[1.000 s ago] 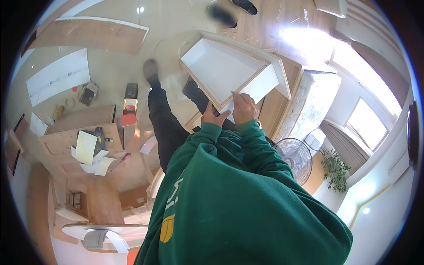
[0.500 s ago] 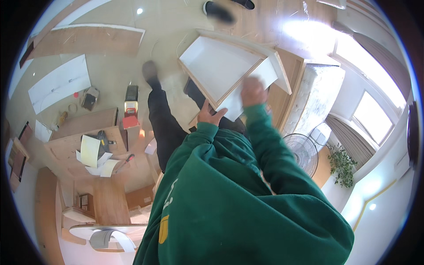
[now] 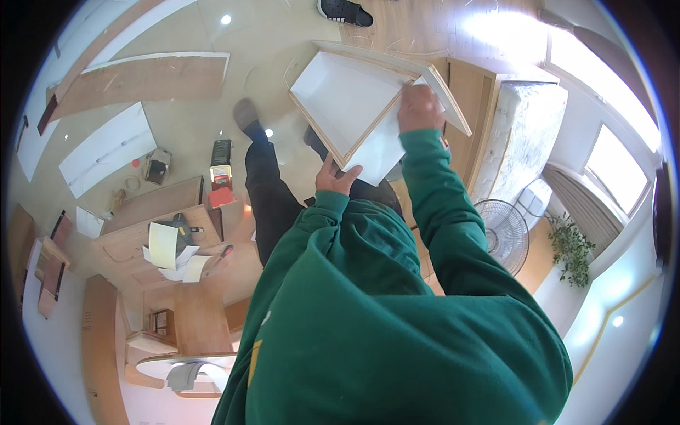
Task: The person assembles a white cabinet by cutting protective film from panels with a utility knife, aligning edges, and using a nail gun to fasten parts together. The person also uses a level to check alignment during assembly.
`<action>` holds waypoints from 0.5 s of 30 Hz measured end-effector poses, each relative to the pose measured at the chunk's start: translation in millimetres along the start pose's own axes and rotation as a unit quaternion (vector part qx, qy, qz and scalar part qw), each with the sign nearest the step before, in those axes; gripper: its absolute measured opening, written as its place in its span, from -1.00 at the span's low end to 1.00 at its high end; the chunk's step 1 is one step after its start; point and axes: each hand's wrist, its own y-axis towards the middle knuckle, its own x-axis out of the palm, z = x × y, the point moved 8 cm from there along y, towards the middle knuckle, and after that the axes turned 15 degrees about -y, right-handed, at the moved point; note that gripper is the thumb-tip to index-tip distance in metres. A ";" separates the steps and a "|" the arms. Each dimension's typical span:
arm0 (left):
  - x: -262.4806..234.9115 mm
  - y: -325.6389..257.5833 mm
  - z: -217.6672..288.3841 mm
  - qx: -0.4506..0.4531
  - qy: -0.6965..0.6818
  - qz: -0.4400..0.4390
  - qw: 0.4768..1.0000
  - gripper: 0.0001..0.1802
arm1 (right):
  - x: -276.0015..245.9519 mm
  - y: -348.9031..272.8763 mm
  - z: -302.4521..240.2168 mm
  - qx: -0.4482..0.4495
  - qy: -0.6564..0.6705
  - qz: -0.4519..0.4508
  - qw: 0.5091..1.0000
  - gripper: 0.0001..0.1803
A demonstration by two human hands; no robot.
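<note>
A white drawer (image 3: 347, 92) with bare wood-coloured edges lies tilted across my lap, its open side up. My left hand (image 3: 336, 177) grips its near corner, thumb laid over the white outer side. My right hand (image 3: 419, 108) is closed at the far right end of that side, against the upper edge beside the drawer's wider front panel (image 3: 448, 99). Whatever sits inside the right hand's curled fingers is hidden.
A wooden cabinet (image 3: 464, 106) and a plastic-wrapped white block (image 3: 520, 134) stand to the right, with a fan (image 3: 501, 237) and a plant (image 3: 570, 248) nearer. On the left are a low wooden piece (image 3: 127, 244) bearing papers and a drill (image 3: 185, 228), and white boards (image 3: 106, 149). Another person's shoe (image 3: 345, 12) shows at the top.
My right hand has slid away from me along the drawer's side to its far end. My left hand keeps its hold on the corner. The shoes at the top have shifted.
</note>
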 end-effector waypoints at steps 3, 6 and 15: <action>3.4 8.8 0.9 0.040 -0.025 -0.018 0.999 -0.31 | -23.8 -57.0 -51.2 -0.050 0.032 -0.019 0.998 -0.87; -4.3 12.3 -3.6 0.063 -0.010 -0.034 0.997 -0.30 | -36.8 -66.5 -62.1 -0.052 0.128 -0.083 0.987 -0.88; 9.7 3.7 1.5 -0.004 -0.014 0.020 1.000 -0.22 | -18.4 37.3 13.3 0.018 0.025 -0.084 0.996 -0.84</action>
